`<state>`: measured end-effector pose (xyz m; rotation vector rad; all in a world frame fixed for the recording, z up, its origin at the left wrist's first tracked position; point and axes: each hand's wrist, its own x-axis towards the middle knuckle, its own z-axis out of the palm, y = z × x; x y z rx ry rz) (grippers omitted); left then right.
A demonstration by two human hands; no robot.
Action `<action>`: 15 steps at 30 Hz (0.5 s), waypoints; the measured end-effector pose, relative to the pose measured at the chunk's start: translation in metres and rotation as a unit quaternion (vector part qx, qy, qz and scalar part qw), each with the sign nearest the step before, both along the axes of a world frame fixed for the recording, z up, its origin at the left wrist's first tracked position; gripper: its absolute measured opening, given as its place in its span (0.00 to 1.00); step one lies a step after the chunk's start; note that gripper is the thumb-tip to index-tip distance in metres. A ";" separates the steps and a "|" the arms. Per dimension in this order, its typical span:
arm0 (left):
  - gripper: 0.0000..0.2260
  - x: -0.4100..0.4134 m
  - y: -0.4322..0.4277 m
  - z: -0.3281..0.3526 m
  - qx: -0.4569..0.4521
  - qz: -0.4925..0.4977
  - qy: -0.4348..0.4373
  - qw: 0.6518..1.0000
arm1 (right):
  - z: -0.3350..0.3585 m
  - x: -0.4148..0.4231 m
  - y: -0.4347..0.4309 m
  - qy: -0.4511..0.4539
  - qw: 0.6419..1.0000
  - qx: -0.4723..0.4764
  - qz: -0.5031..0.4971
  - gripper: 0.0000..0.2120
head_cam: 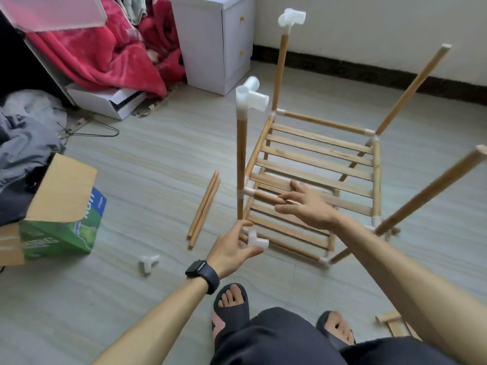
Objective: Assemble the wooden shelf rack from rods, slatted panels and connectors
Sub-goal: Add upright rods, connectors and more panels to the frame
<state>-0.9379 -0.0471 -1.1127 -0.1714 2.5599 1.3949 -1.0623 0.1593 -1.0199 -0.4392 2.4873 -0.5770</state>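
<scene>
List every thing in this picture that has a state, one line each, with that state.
Left hand: grips a white plastic three-way connector.
Right hand: open, fingers straight over the wooden slatted panel.
Two left wooden upright rods: capped with white connectors.
Two right wooden upright rods: tops bare.
Pair of loose wooden rods: lying on the floor.
Brown cardboard box: flaps open.

White two-drawer cabinet (210,40) stands at the far wall. Directly left of it: crumpled red blanket (105,54). Further left, nearer the camera: black wire hanger (100,131), grey cloth heap (23,143), green printed cardboard box (60,233) with its flap open.
</scene>
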 end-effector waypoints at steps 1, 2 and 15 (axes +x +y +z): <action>0.28 -0.008 0.008 0.023 0.009 -0.014 0.035 0.999 | 0.010 0.000 0.004 -0.027 0.998 -0.057 -0.031 0.25; 0.29 -0.017 0.015 0.046 0.015 -0.025 0.074 0.997 | 0.021 0.002 0.009 -0.041 0.992 -0.103 -0.060 0.24; 0.20 -0.099 0.126 0.265 0.140 -0.124 0.279 0.942 | 0.191 0.034 0.100 0.152 0.856 -0.436 -0.233 0.13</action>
